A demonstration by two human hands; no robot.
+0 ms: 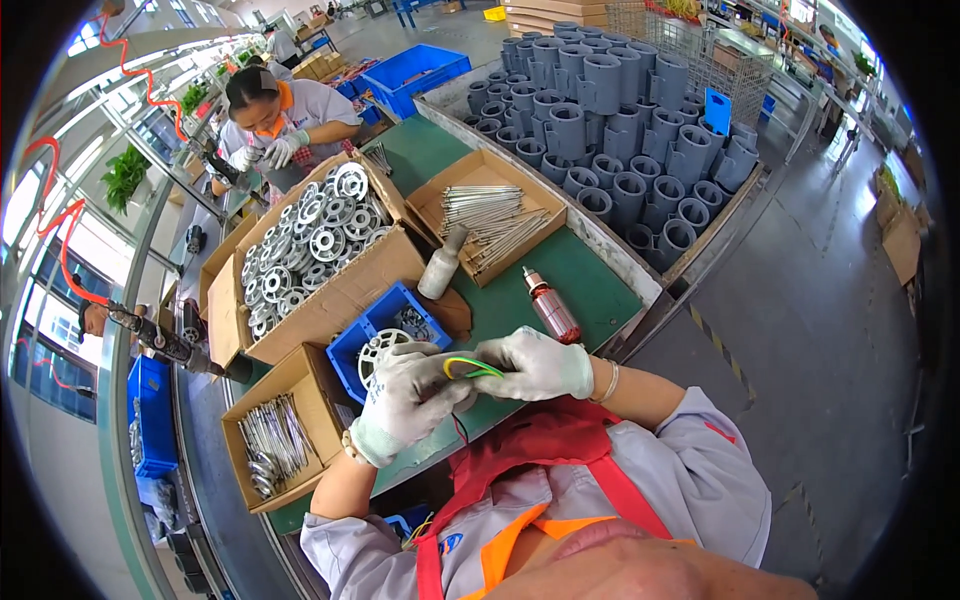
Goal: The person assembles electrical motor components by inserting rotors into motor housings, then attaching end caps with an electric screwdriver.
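Note:
Both my hands wear white gloves and meet over the near edge of the green bench. My left hand [405, 397] is closed around something mostly hidden by its fingers. A yellow-green wire [468, 362] arches between the gloves. Its end reaches the fingers of my right hand [535, 365], which are closed on it. A thin dark red wire [460, 428] hangs below the left glove. Just beyond my left fingers, a round metal end cover [382, 352] rests at a blue bin [345, 350]. A motor armature [552, 305] with reddish windings lies beyond my right hand.
Cardboard boxes hold round metal covers [320, 235], long screws [490, 215] and more rods [272, 435]. A whitish bottle [442, 265] stands between them. Grey motor housings [620, 120] are stacked behind. A powered driver [160, 338] hangs left. A co-worker [285, 120] works across the bench.

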